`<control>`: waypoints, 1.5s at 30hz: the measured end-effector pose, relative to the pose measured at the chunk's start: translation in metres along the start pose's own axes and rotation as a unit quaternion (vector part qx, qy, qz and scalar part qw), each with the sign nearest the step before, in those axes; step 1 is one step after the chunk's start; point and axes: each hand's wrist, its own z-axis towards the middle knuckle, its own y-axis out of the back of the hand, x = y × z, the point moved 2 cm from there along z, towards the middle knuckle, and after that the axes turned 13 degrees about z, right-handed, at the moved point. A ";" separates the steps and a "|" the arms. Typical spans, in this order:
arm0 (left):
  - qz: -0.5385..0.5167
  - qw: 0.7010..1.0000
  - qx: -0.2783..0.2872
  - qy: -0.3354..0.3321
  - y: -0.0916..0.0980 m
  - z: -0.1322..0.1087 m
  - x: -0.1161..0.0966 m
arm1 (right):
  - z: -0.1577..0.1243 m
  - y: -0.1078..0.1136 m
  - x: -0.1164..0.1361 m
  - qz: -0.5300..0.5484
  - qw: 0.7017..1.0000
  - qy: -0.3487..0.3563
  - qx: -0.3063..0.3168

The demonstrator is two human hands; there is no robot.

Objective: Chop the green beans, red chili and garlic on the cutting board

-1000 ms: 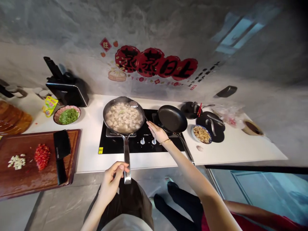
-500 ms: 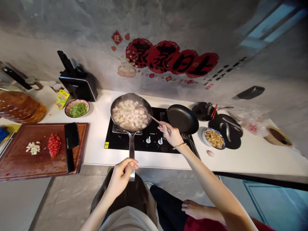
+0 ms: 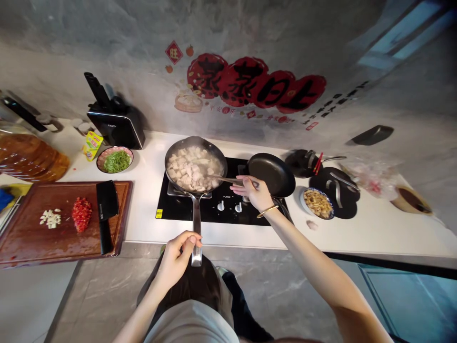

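Observation:
My right hand (image 3: 255, 192) is closed around the handle of a slotted spoon (image 3: 228, 179). Its head is sunk among pale diced meat (image 3: 194, 166) in a steaming black wok (image 3: 167, 164), so the head is hardly visible. The wok stands on the left burner of a black cooktop (image 3: 207, 207). My left hand (image 3: 180, 252) has its fingers curled and thumb pressed against them at the metal wok handle (image 3: 196, 221). The fingertips overlap the handle's front part; whether they touch it, I cannot tell.
On the right burner sits a frying pan (image 3: 273, 174). Further right are a bowl of brown pieces (image 3: 319, 202) and lids (image 3: 339, 190). Left are a bowl of green shreds (image 3: 116, 161), a knife block (image 3: 117, 126), and a cutting board (image 3: 21, 243) with a cleaver (image 3: 107, 200).
The spoon head has gone down and into the meat, and its handle lies flatter. My right hand has shifted slightly right. Another person's hand and red clothing at the bottom have left view.

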 end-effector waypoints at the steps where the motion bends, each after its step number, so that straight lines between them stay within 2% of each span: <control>1: -0.001 1.000 0.002 -0.002 0.000 0.000 0.000 | 0.000 0.001 -0.001 0.015 1.000 -0.009 -0.010; 7: 0.004 1.000 0.011 -0.011 0.000 0.001 -0.002 | 0.006 0.012 -0.008 0.094 0.991 -0.051 -0.075; 10: 0.006 1.000 0.007 -0.008 0.002 0.000 -0.002 | 0.006 0.017 -0.012 0.107 0.991 -0.043 -0.072; 13: 0.009 1.000 0.004 -0.003 0.002 -0.001 -0.002 | 0.001 0.013 -0.015 0.089 0.995 0.002 -0.036; 18: 0.012 1.000 0.005 -0.002 0.002 -0.004 -0.002 | -0.011 -0.006 -0.021 0.027 0.996 0.082 0.008; 22: 0.009 1.000 0.002 -0.001 0.003 -0.005 -0.003 | -0.013 -0.015 -0.030 -0.079 0.977 0.187 0.065; 24: 0.010 1.000 0.001 0.001 0.003 -0.005 -0.004 | -0.012 -0.016 -0.033 -0.168 0.946 0.252 0.113; 26: 0.009 1.000 -0.001 0.002 0.004 -0.006 -0.004 | -0.007 -0.015 -0.036 -0.279 0.896 0.311 0.150; 29: 0.008 1.000 -0.008 0.002 0.004 -0.007 -0.003 | 0.009 -0.012 -0.038 -0.439 0.804 0.368 0.161; 31: 0.011 1.000 -0.012 0.003 0.005 -0.008 -0.002 | 0.023 -0.009 -0.040 -0.513 0.752 0.384 0.153; 33: 0.018 1.000 -0.017 0.004 0.006 -0.008 -0.001 | 0.036 -0.007 -0.044 -0.560 0.716 0.390 0.146; 35: 0.026 0.999 -0.023 0.006 0.007 -0.008 -0.001 | 0.046 -0.006 -0.049 -0.583 0.700 0.387 0.144; 37: 0.032 0.999 -0.028 0.009 0.008 -0.008 -0.001 | 0.052 -0.007 -0.053 -0.582 0.709 0.373 0.143; 38: 0.032 0.999 -0.030 0.010 0.009 -0.008 -0.001 | 0.054 -0.008 -0.056 -0.570 0.724 0.362 0.141; 40: 0.029 0.999 -0.035 0.010 0.010 -0.008 -0.001 | 0.057 -0.011 -0.058 -0.521 0.774 0.334 0.135; 43: 0.028 0.999 -0.041 0.013 0.011 -0.009 -0.001 | 0.061 -0.017 -0.060 -0.398 0.866 0.281 0.110; 45: 0.028 0.999 -0.043 0.014 0.010 -0.009 -0.001 | 0.065 -0.020 -0.059 -0.312 0.913 0.249 0.087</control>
